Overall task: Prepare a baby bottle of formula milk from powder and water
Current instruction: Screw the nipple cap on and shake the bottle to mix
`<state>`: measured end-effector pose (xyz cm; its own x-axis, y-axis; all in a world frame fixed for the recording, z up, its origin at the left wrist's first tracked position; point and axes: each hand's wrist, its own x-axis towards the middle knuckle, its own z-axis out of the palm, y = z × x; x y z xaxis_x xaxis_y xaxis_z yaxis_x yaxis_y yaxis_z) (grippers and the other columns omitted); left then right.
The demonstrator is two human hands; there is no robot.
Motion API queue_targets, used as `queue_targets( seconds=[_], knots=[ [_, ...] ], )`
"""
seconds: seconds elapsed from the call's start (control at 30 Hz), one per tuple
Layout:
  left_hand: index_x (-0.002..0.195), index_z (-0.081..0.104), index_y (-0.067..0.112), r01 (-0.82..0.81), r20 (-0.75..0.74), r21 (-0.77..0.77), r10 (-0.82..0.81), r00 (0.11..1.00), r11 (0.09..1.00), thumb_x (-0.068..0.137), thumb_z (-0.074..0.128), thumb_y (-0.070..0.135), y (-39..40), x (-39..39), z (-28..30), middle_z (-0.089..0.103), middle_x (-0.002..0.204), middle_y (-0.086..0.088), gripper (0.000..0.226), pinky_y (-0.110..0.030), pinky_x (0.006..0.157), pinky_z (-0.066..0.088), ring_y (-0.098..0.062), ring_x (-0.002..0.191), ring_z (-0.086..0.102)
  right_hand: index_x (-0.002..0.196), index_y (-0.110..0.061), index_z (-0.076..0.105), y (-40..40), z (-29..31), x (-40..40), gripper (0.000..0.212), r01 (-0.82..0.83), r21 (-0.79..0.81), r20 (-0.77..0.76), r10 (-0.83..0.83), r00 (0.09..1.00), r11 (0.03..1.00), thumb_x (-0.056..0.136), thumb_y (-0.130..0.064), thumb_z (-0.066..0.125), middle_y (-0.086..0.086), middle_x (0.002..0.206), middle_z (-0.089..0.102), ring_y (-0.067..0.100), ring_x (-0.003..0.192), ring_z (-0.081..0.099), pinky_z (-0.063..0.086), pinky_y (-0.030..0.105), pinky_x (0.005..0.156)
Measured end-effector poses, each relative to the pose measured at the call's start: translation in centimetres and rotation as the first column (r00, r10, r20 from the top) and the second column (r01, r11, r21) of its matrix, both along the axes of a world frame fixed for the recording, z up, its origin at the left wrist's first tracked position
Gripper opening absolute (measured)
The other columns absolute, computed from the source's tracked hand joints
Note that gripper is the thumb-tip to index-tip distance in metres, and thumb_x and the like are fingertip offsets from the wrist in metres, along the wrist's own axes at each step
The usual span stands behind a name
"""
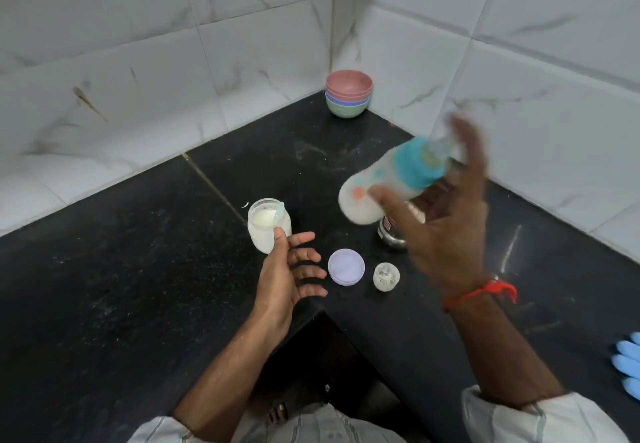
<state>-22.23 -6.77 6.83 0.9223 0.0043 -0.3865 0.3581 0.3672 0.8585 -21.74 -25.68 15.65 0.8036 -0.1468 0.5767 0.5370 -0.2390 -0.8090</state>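
Note:
My right hand (446, 220) holds the baby bottle (384, 179) in the air, tilted with its teal collar and teat pointing up right; thumb and a fingertip clamp it, and both are blurred. Milky liquid fills the bottle's lower end. My left hand (291, 276) hovers with relaxed fingers over the black counter (138, 269), its thumb against the open glass jar of white powder (265, 226). A pale teal scoop (278, 212) stands in the jar. The jar's lilac lid (346, 267) and the bottle's clear cap (386, 277) lie on the counter between my hands.
A steel vessel (393, 234) stands partly hidden behind my right hand. Stacked coloured bowls (348, 97) sit in the tiled corner. A blue-gloved hand (628, 366) shows at the right edge. The counter's inner corner edge lies just in front of my body.

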Motion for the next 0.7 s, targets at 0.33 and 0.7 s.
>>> queue_targets(
  seconds=[0.33,0.7],
  knots=[
    [0.120,0.067,0.012,-0.028,0.016,0.063,0.027,1.000,0.998,0.104,0.036,0.056,0.1,-0.2,-0.6,0.064,0.082,-0.009,0.056,-0.032,0.047,0.052,-0.020,0.062,0.063,0.150,-0.040,0.032,0.8,-0.5,-0.1,0.092,-0.093,-0.075,-0.070,0.088,0.994,0.993,0.081,-0.012,0.086,-0.014,0.138,0.059,0.016,0.120,0.065,0.058,0.032,0.097],
    [0.119,0.068,0.014,-0.044,0.034,0.130,0.040,0.999,0.991,0.106,0.037,0.051,0.2,-0.6,-1.0,0.065,0.086,-0.011,0.050,-0.030,0.046,0.049,-0.019,0.061,0.061,0.147,-0.052,0.034,1.2,-2.4,-1.1,0.091,-0.089,-0.226,-0.131,0.061,0.990,0.970,0.081,-0.017,0.087,-0.020,0.142,0.056,0.007,0.123,0.063,0.056,0.025,0.099]
  ],
)
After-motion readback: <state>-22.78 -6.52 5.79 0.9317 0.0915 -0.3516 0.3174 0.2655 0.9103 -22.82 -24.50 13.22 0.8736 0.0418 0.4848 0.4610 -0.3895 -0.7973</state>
